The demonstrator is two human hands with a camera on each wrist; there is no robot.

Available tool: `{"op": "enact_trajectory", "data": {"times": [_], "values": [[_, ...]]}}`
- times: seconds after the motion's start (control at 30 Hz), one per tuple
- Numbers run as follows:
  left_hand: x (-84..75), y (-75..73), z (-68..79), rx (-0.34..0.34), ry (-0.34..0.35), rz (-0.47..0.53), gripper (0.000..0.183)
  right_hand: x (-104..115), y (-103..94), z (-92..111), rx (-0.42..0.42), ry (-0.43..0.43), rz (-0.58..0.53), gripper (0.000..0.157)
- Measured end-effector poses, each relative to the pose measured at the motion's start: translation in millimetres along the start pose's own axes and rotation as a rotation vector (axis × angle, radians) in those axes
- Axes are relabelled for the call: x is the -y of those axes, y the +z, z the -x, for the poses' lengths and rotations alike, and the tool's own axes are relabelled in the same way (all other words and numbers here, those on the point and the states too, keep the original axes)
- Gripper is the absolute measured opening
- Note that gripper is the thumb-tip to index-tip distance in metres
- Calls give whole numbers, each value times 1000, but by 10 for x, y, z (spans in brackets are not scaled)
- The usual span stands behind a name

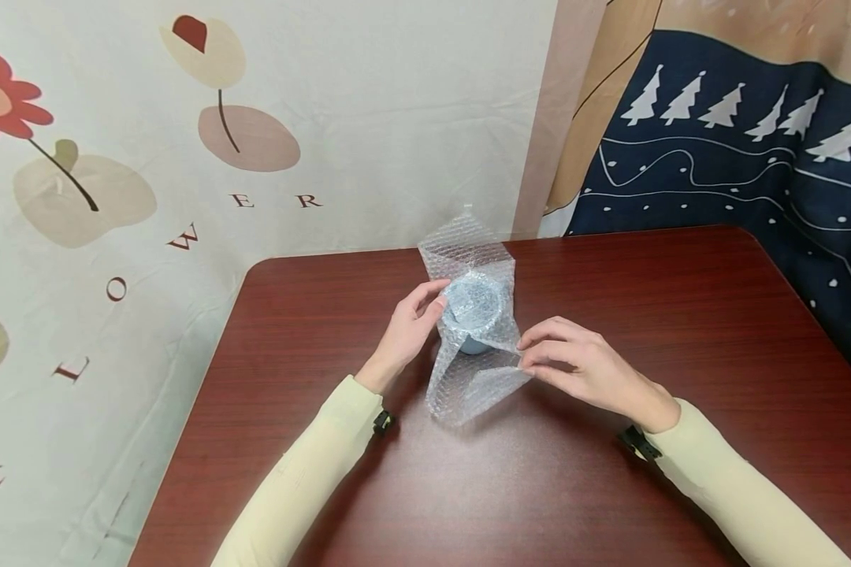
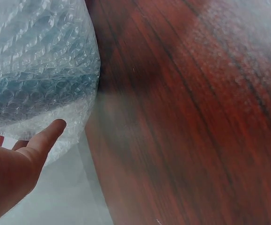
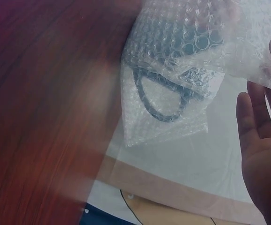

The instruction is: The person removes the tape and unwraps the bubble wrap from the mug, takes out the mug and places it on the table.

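A blue-grey mug [image 1: 473,346] stands on the table, loosely wrapped in clear bubble wrap [image 1: 466,240]. Through the plastic in the right wrist view, its looped handle [image 3: 161,117] shows. My left hand [image 1: 413,324] holds the wrapped mug from the left, thumb on the near side and fingers toward the back. In the left wrist view the thumb [image 2: 51,133] lies against the plastic. At the right, my right hand [image 1: 577,358] pinches a loose edge of the bubble wrap between thumb and fingers, pulled out from the mug. That front flap hangs slack and folded.
The dark red wooden table [image 1: 411,504] carries the wrapped mug near its back edge. Behind it hangs a pale printed cloth [image 1: 397,118] with flowers and letters. To the right is a navy cloth [image 1: 716,173] with white trees. Each wrist wears a black strap.
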State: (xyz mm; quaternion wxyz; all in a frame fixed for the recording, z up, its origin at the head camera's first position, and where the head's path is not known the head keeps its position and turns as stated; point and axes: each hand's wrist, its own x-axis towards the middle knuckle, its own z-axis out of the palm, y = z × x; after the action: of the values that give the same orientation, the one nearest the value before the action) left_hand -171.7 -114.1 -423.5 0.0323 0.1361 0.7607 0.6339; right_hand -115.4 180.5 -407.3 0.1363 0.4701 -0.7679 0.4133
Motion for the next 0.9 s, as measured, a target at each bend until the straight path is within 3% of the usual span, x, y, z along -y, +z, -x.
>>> {"op": "enact_trajectory", "data": {"times": [0.2,0.37,0.53,0.6,0.7,0.9], "values": [[1,3,-4,-1,-3,-13,36,37,-11,28,56,48,-22,5],[6,0,-4,-1,-5,-20,36,69,-14,57,96,115,-48,24],[1,-9,-4,-3,0,-26,36,100,-44,-18,28,206,-131,44],[0,-11,-4,-7,1,-31,36,104,-51,-97,-23,246,-133,43],[2,-9,-1,-10,-4,-36,36,86,-31,-231,-60,340,-85,38],[6,2,1,-8,-11,-35,36,-1,57,-444,5,585,48,43]]}}
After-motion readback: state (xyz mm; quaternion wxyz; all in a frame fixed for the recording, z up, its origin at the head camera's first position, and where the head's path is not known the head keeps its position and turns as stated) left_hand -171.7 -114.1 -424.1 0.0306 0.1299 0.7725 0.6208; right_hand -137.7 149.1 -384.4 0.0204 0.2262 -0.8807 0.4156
